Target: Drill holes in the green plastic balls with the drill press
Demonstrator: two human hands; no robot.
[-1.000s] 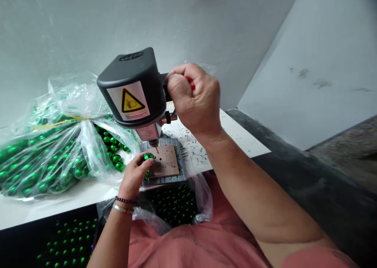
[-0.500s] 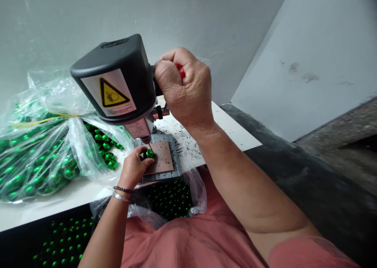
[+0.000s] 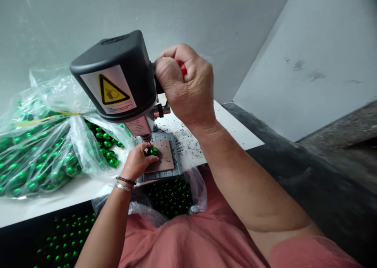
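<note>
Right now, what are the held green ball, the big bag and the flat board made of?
The green ball looks like glossy plastic or glass, with bright highlights. The big bag seems thin plastic: crinkled and see-through. The flat board could be wood or cardboard, matt and brownish.

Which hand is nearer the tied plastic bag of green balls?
Left. The left hand is by the right edge of the plastic bag, holding a green ball; the right hand is farther, gripping a red knob on the drill press.
</note>
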